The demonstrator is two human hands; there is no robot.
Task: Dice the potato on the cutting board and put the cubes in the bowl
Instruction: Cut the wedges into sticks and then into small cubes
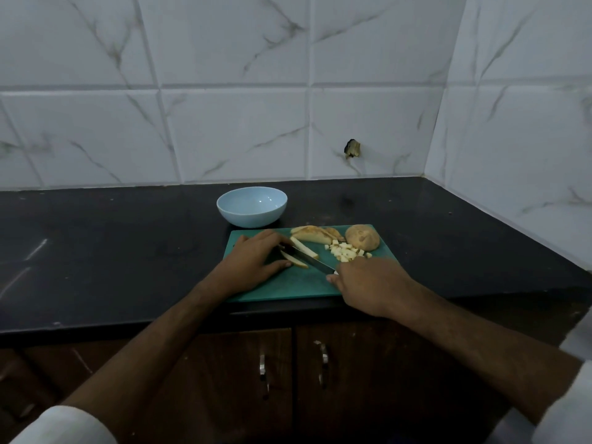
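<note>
Nearest, the right hand (365,285) grips a knife (307,257) whose blade crosses potato strips (302,248) pinned under the left hand (256,261)'s flat fingers on the green cutting board (288,286). Cubes (346,251) lie at two o'clock beside a potato half (362,237); the blue bowl (252,206) stands at twelve.

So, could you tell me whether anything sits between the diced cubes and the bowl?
Yes: the potato slices lie on the cutting board between the cubes and the bowl, which stands just beyond the board's far edge.

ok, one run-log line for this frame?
step: cutting strips | left hand: holds potato strips | right hand: grips knife | cubes: on board | bowl: empty
</note>
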